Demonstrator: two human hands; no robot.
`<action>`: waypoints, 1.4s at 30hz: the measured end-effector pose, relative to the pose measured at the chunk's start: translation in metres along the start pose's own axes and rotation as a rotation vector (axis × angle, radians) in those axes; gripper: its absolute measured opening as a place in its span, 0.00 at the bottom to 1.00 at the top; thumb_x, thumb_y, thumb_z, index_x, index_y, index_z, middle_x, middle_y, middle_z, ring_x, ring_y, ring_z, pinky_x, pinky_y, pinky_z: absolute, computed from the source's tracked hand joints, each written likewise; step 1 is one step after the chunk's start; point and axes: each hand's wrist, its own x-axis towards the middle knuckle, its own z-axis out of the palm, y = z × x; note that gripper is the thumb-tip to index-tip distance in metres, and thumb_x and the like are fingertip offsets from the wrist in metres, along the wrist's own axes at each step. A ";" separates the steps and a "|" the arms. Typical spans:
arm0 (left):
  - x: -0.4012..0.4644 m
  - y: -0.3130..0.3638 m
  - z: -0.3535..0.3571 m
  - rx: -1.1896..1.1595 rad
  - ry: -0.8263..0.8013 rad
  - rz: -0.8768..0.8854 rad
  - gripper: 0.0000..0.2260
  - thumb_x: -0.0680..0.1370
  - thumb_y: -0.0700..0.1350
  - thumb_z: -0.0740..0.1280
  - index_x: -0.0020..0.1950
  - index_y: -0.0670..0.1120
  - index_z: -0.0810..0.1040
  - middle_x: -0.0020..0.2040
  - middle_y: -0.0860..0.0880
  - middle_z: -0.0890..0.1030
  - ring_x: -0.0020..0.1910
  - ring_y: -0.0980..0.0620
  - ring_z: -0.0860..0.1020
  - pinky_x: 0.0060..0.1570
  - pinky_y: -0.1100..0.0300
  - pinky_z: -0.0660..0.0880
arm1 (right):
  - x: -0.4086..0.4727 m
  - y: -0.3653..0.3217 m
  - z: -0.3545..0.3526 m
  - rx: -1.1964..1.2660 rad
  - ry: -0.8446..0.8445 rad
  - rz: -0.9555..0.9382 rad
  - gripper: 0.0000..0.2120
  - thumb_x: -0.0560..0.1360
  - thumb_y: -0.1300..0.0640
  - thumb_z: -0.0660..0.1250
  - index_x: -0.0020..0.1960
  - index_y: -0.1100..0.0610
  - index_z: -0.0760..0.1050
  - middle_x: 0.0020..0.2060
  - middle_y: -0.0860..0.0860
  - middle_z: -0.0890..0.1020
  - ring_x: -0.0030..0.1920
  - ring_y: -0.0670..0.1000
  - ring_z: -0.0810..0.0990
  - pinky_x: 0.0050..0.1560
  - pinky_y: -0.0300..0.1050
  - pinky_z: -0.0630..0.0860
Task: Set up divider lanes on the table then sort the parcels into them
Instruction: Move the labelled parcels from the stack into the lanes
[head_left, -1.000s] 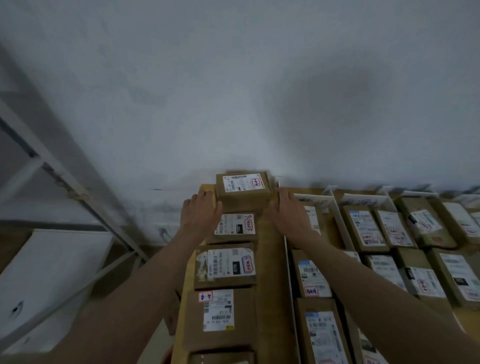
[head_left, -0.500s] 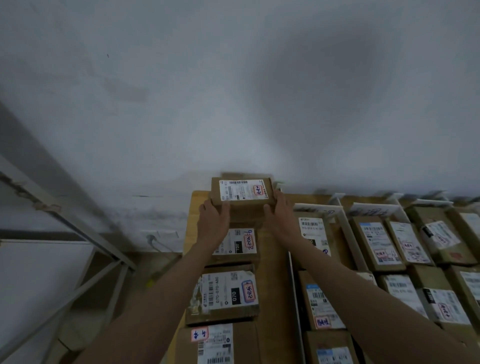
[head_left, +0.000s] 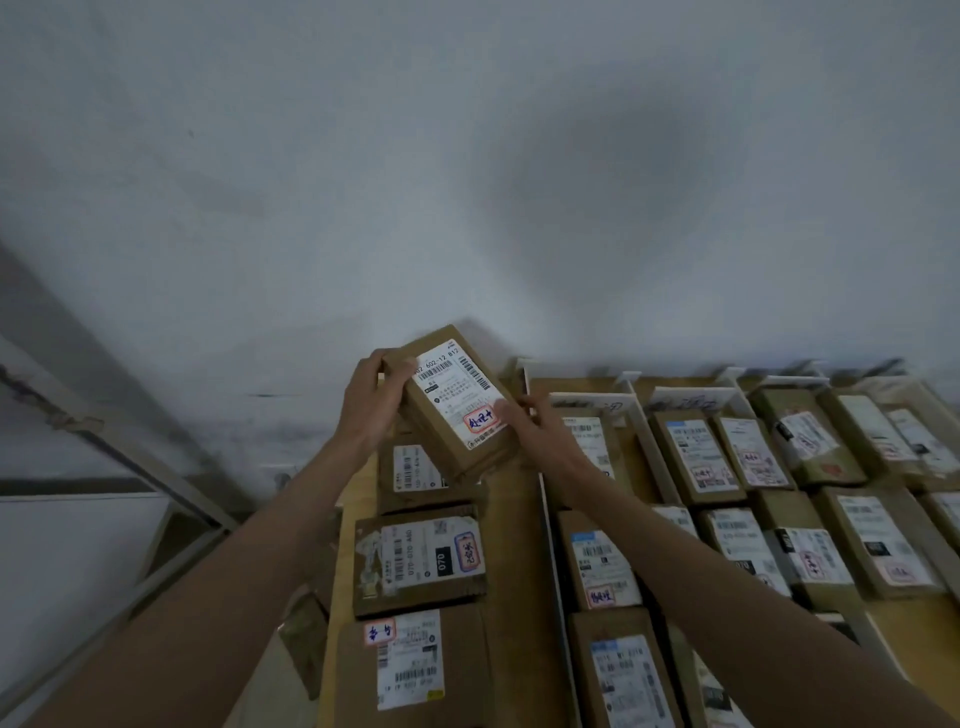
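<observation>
Holding a small brown cardboard parcel with a white shipping label (head_left: 453, 402) tilted in both my hands, just above centre of the frame.

Head view: my left hand (head_left: 371, 397) grips its upper left end, fingers curled over the edge; my right hand (head_left: 537, 428) pinches its lower right corner beside a red-stamped mark. Below it, labelled brown boxes (head_left: 421, 558) lie in a row down the wooden table (head_left: 514, 571). A white divider strip (head_left: 551, 545) runs down right of that row, and more labelled parcels (head_left: 698, 454) fill the lanes on the right of the frame.
</observation>
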 end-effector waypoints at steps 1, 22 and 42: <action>-0.004 0.003 0.002 0.001 -0.021 -0.002 0.15 0.76 0.60 0.64 0.56 0.54 0.76 0.57 0.49 0.78 0.56 0.51 0.79 0.58 0.47 0.78 | -0.006 0.000 -0.002 0.039 -0.067 0.038 0.28 0.75 0.35 0.64 0.69 0.50 0.68 0.58 0.50 0.81 0.56 0.52 0.82 0.53 0.56 0.82; -0.169 0.066 0.115 0.300 -0.314 0.259 0.18 0.85 0.56 0.51 0.59 0.50 0.76 0.54 0.55 0.78 0.55 0.54 0.75 0.56 0.55 0.70 | -0.170 0.019 -0.110 0.005 0.250 0.095 0.26 0.80 0.39 0.57 0.68 0.57 0.69 0.60 0.54 0.78 0.56 0.54 0.78 0.59 0.56 0.78; -0.329 0.036 0.289 0.976 -0.433 0.601 0.22 0.84 0.55 0.54 0.71 0.45 0.73 0.68 0.45 0.74 0.63 0.46 0.75 0.60 0.50 0.73 | -0.323 0.168 -0.313 0.054 0.444 0.178 0.32 0.76 0.33 0.57 0.71 0.53 0.69 0.61 0.53 0.79 0.57 0.53 0.79 0.58 0.56 0.78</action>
